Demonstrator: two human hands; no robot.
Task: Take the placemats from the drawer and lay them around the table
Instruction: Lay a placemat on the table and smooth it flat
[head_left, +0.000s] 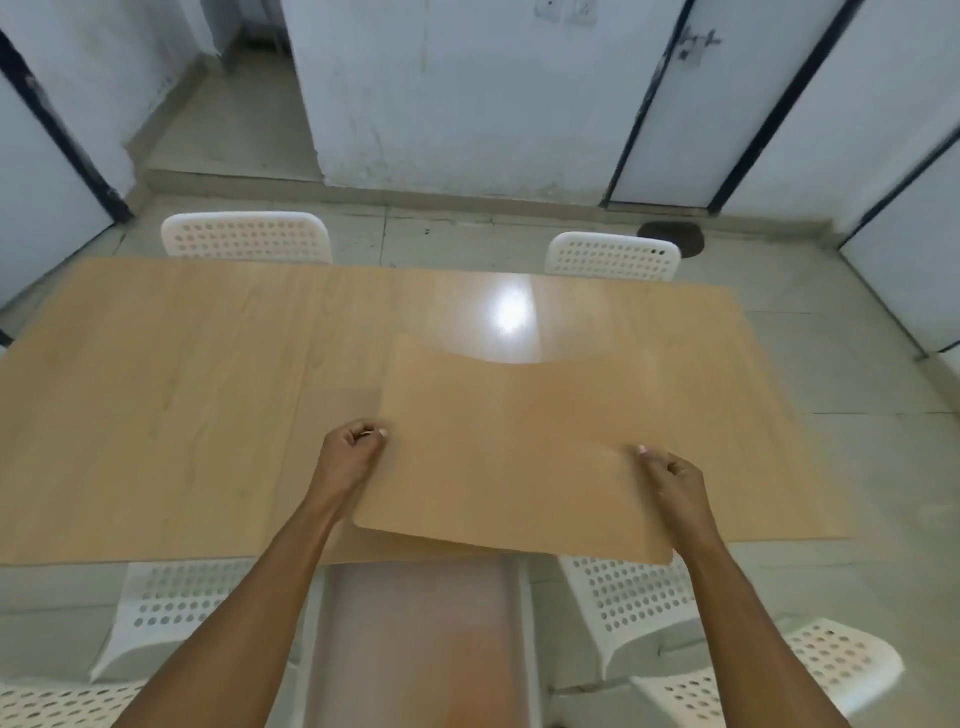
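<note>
A tan wood-look placemat (514, 447) is held just above the near edge of the wooden table (156, 395), its near corners overhanging the table edge. My left hand (353, 452) pinches its left edge and my right hand (675, 480) pinches its right edge. A second, slightly darker mat (337, 410) peeks out beneath it on the left, lying flat on the table. The open drawer (415, 639) shows under the table between my arms; its pale bottom looks bare.
White perforated chairs stand around the table: two at the far side (247, 236) (613, 255), one at near left (171, 603), one at near right (639, 597). White doors and walls lie beyond. A dark floor drain (672, 238) sits behind the far right chair.
</note>
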